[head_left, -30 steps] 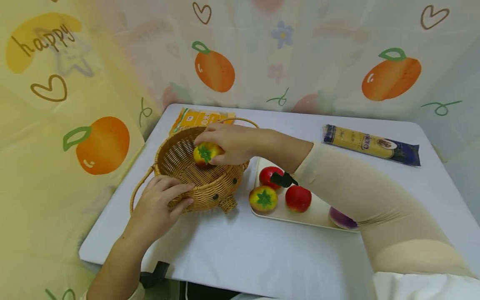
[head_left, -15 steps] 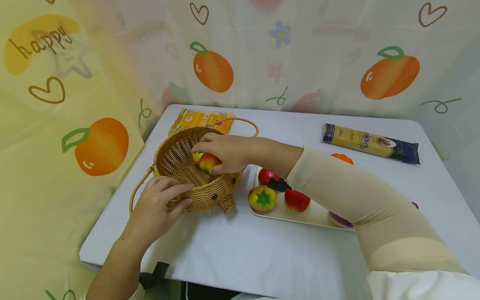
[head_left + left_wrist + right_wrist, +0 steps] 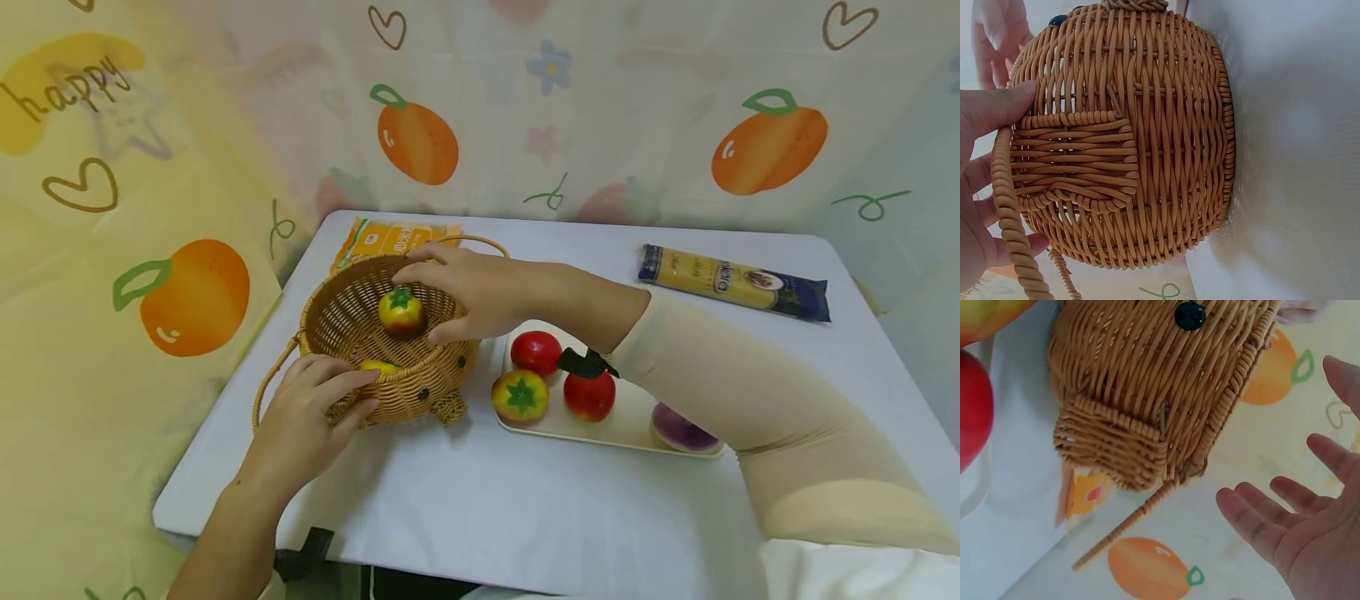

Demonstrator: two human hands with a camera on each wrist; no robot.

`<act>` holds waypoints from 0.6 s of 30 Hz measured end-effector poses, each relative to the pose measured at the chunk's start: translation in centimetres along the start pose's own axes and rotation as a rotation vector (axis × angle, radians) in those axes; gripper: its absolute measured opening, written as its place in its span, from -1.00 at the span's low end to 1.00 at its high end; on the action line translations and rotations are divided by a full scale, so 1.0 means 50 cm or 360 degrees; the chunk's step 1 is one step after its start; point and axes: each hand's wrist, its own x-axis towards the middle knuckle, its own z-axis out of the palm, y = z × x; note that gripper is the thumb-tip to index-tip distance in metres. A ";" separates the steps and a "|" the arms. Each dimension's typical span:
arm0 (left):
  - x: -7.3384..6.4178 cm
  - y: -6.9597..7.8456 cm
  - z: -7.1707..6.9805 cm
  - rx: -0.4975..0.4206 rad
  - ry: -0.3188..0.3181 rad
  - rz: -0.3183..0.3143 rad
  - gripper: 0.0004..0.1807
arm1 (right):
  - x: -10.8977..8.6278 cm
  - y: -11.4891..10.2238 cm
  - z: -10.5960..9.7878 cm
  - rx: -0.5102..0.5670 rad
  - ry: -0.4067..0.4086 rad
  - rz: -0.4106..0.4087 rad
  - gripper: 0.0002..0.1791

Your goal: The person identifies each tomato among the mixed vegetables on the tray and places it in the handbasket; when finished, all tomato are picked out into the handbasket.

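Observation:
A wicker basket [image 3: 408, 387] with looped handles stands on the left part of the table. My left hand [image 3: 318, 400] grips its near rim, thumb outside and fingers over the edge; the left wrist view shows the thumb against the weave. Inside sits a yellow-red toy fruit [image 3: 402, 313] with a green star-shaped top. A second yellow fruit [image 3: 380, 367] is partly hidden by the near wall and left fingers. Over the basket's right rim is my right hand [image 3: 480, 292], fingers spread. In the right wrist view that hand is apart from the basket and holds nothing.
Right of the basket lies a cream tray [image 3: 551, 432] bearing a yellow fruit [image 3: 520, 396], red fruits [image 3: 589, 395] and a purple item [image 3: 681, 427] partly behind the sleeve. A blue-gold packet [image 3: 731, 281] lies back right. An orange packet [image 3: 382, 239] lies behind the basket.
My right hand has let go of a yellow-red toy fruit in the basket, and its fingers have spread and drawn back slightly. My left hand has stayed on the rim.

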 end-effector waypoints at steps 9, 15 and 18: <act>0.001 0.002 0.003 -0.0024 0.0029 -0.0005 -0.57 | -0.073 0.029 0.000 0.0035 0.0028 0.0126 -0.11; 0.000 0.001 0.003 -0.0020 0.0014 -0.0030 -0.57 | -0.123 0.054 0.006 0.0061 -0.0001 0.0305 -0.10; -0.001 0.000 0.003 -0.0023 0.0002 -0.0033 -0.56 | -0.143 0.073 0.015 0.0078 -0.0018 0.0380 -0.09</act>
